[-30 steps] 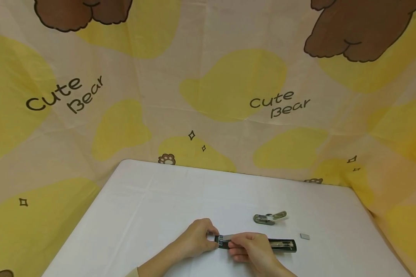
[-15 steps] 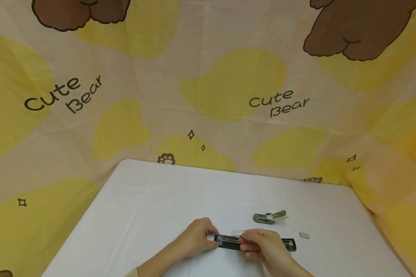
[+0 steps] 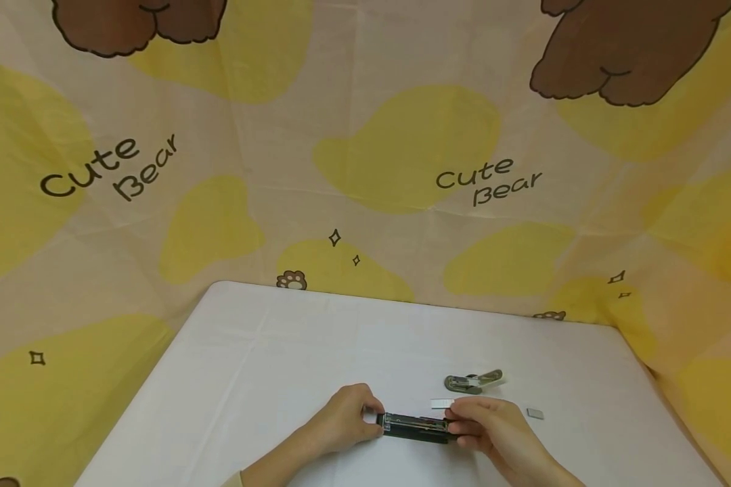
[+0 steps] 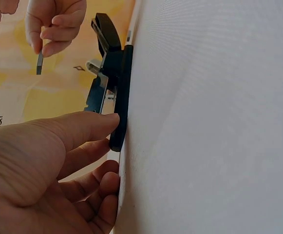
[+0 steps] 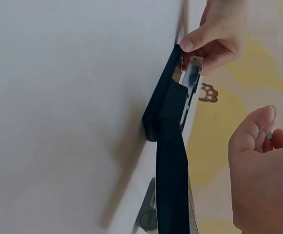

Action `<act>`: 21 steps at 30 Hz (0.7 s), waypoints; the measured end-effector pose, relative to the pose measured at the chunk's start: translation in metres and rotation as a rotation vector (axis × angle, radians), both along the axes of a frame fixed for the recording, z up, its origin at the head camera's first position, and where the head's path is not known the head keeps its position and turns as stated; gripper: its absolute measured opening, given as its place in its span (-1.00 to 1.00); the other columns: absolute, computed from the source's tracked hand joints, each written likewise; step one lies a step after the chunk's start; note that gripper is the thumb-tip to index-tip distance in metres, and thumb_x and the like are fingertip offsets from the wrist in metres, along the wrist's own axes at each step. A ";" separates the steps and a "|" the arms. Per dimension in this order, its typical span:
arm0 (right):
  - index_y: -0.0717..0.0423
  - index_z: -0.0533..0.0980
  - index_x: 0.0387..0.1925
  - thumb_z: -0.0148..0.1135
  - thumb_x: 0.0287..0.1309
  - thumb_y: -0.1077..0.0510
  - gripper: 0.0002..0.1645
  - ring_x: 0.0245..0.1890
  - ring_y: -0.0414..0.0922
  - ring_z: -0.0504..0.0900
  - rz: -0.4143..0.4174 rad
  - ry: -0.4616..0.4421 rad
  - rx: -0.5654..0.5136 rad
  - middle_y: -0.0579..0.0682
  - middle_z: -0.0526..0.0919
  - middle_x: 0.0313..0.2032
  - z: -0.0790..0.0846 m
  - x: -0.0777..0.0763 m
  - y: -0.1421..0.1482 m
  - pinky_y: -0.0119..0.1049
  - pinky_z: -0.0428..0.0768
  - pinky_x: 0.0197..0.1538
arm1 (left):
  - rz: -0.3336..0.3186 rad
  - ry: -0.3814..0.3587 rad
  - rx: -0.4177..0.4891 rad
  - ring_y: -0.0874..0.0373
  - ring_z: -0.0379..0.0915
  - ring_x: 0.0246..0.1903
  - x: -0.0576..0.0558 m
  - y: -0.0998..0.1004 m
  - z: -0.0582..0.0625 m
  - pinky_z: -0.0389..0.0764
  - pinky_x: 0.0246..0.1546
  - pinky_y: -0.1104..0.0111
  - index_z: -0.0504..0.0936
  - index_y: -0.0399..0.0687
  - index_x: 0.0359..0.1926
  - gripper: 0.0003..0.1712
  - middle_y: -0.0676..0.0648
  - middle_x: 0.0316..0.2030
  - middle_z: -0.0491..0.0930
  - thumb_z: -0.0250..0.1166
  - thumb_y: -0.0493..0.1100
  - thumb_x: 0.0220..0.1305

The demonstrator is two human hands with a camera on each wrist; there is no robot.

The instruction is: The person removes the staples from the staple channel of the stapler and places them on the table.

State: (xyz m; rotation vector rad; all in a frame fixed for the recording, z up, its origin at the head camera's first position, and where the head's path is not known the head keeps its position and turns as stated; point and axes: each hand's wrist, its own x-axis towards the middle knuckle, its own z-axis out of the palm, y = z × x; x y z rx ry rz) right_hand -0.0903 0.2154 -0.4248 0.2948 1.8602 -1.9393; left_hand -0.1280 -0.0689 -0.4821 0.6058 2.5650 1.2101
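Observation:
A black stapler lies on the white table with its top arm swung up and its metal staple channel exposed. My left hand pinches the end of the stapler's base between thumb and fingers, seen closely in the left wrist view. My right hand pinches a short silver strip of staples between thumb and forefinger. In the left wrist view the strip points downward from the fingertips, apart from the stapler. From the head view, the right hand hides the stapler's far right part.
Behind the right hand lies a small green-grey stapler, spread open. A small grey block, like a staple strip, rests to the right. A patterned cloth hangs behind the white table.
My right hand has moved right along the stapler, carrying the staple strip up and away from the stapler's left end. My left hand has kept its grip in the same place.

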 end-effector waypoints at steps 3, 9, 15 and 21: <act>0.32 0.65 -0.02 0.31 0.41 0.16 -0.71 -0.27 -0.14 0.73 0.003 -0.004 0.006 0.06 0.76 -0.15 0.003 0.000 0.007 -0.34 0.70 -0.17 | 0.002 -0.005 0.006 0.31 0.32 -0.40 0.000 0.000 -0.001 0.41 -0.36 0.41 0.84 -0.12 -0.16 -0.70 0.18 -0.39 0.51 0.63 -0.25 0.02; 0.28 0.67 -0.04 0.26 0.45 0.18 -0.77 -0.26 -0.15 0.71 0.000 -0.005 0.011 0.04 0.75 -0.15 0.006 0.001 0.023 -0.32 0.71 -0.15 | 0.003 -0.016 0.007 0.30 0.32 -0.41 0.001 0.000 0.000 0.41 -0.37 0.41 0.84 -0.12 -0.16 -0.70 0.17 -0.39 0.51 0.62 -0.25 0.02; 0.21 0.69 -0.07 0.21 0.49 0.21 -0.81 -0.26 -0.15 0.73 -0.007 -0.011 -0.007 0.01 0.76 -0.16 0.007 0.002 0.039 -0.30 0.72 -0.13 | 0.006 -0.010 -0.005 0.30 0.33 -0.42 0.001 0.000 0.001 0.40 -0.40 0.41 0.83 -0.13 -0.16 -0.71 0.17 -0.41 0.50 0.62 -0.23 0.04; 0.21 0.68 -0.02 0.15 0.53 0.20 -0.77 -0.22 -0.16 0.73 -0.004 -0.022 -0.020 -0.01 0.76 -0.15 0.008 0.004 0.057 -0.29 0.72 -0.08 | 0.005 -0.016 -0.002 0.30 0.31 -0.44 0.001 0.000 0.000 0.39 -0.42 0.41 0.83 -0.14 -0.15 -0.71 0.17 -0.41 0.49 0.61 -0.23 0.05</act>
